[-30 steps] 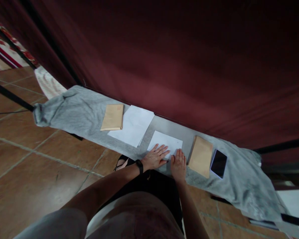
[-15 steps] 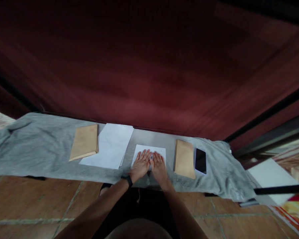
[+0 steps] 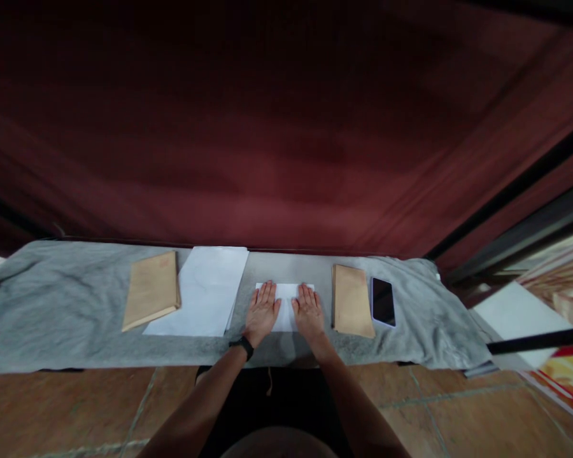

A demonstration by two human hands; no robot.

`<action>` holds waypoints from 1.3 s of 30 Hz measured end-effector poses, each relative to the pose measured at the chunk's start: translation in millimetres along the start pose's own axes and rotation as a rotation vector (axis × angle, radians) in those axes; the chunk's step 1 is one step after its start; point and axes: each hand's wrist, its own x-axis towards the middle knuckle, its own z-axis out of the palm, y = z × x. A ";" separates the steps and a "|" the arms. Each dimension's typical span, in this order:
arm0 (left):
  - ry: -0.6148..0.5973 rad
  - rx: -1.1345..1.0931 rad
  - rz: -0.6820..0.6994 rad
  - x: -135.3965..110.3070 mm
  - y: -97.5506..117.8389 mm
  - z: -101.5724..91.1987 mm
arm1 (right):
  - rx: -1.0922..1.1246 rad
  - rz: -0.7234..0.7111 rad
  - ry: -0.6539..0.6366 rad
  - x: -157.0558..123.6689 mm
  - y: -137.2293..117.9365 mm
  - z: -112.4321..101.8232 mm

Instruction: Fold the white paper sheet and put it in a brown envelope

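A white sheet of paper (image 3: 287, 308), looking folded, lies on the grey cloth straight in front of me. My left hand (image 3: 262, 310) rests flat on its left side, fingers stretched out and pointing away from me. On its right side my right hand (image 3: 309, 312) lies flat in the same way. A bare strip of the paper shows between the two hands; its outer parts are hidden under them. Neither hand grips anything.
Left of my hands lie larger white sheets (image 3: 210, 292) and a stack of brown envelopes (image 3: 151, 287) overlapping them. More brown envelopes (image 3: 352, 300) and a phone (image 3: 382, 302) lie to the right. Grey cloth (image 3: 67, 305) covers the narrow surface, against a dark red panel (image 3: 286, 191).
My hands, close together over the middle of the paper before, have slid apart to its left and right sides. The view has tilted slightly.
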 end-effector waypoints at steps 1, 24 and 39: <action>0.000 0.005 -0.013 -0.7 -2.2 -0.1 | 0.001 0.008 0.015 -0.4 2.3 -0.5; 0.152 0.033 -0.163 -26.4 -12.8 -1.3 | 0.019 0.059 0.054 -27.1 -25.1 -18.3; 0.088 0.011 -0.178 -27.9 -9.3 -13.7 | -0.051 0.013 0.022 -47.9 -29.3 -22.4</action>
